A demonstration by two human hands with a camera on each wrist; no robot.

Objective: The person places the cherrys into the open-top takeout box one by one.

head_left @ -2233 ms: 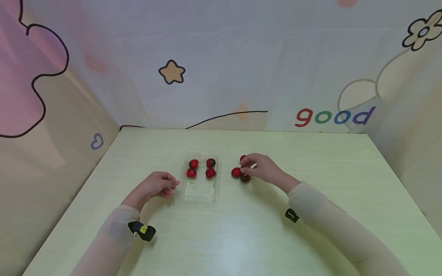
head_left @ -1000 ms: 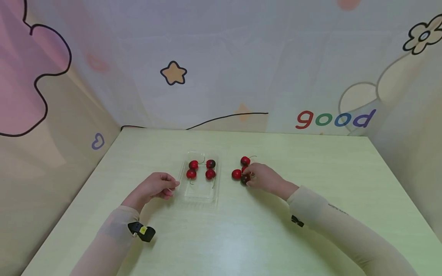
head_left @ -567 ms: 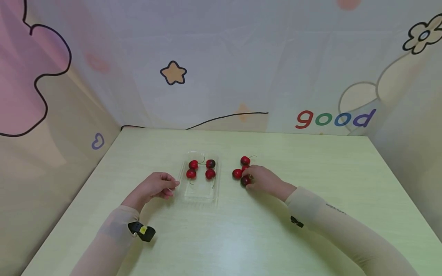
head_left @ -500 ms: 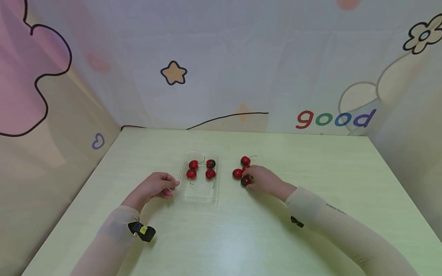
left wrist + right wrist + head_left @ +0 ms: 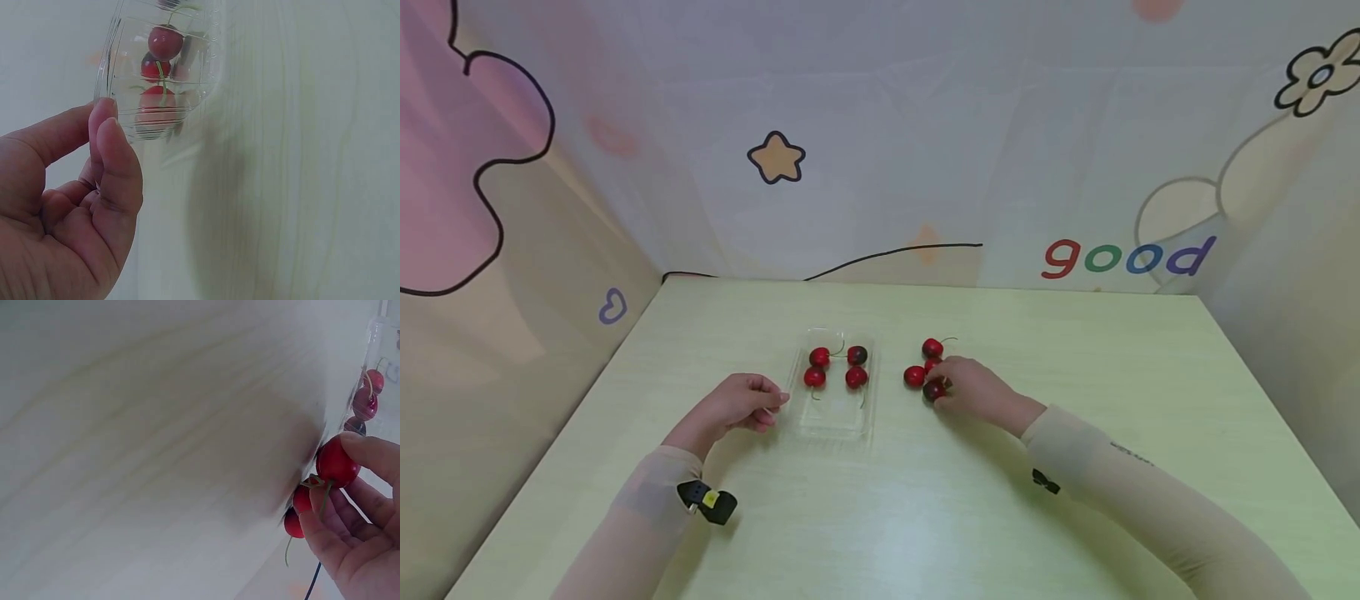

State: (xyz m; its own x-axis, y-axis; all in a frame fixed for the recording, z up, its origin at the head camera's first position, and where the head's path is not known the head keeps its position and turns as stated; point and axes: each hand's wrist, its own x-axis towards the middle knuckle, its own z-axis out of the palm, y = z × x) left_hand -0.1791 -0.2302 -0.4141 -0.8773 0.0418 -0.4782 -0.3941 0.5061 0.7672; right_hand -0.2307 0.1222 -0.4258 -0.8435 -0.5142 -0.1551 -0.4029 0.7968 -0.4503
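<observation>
My left hand (image 5: 733,404) pinches the left rim of a clear plastic tray (image 5: 833,421) between thumb and finger. Inside the tray lie several red cherries with stems, such as one cherry (image 5: 815,377) at the left. To the right of the tray, my right hand (image 5: 973,387) holds a dark red cherry (image 5: 934,390) by thumb and fingertips. The right wrist view shows this held cherry (image 5: 337,464) low at the tabletop, its green stem hanging past the fingers. Beside it sit a red cherry (image 5: 914,377), another partly covered by my fingers, and a third cherry (image 5: 932,348) farther back.
The pale wooden table (image 5: 880,517) runs back to a printed cloth backdrop (image 5: 880,167). Cloth also hangs along the left and right sides. A small black device (image 5: 707,502) is strapped to the left sleeve, and a black piece (image 5: 1045,481) sits under the right sleeve.
Over about two seconds my right hand has come slightly nearer, uncovering the far cherry and closing its fingertips on the near dark one. The left hand stays at the tray rim.
</observation>
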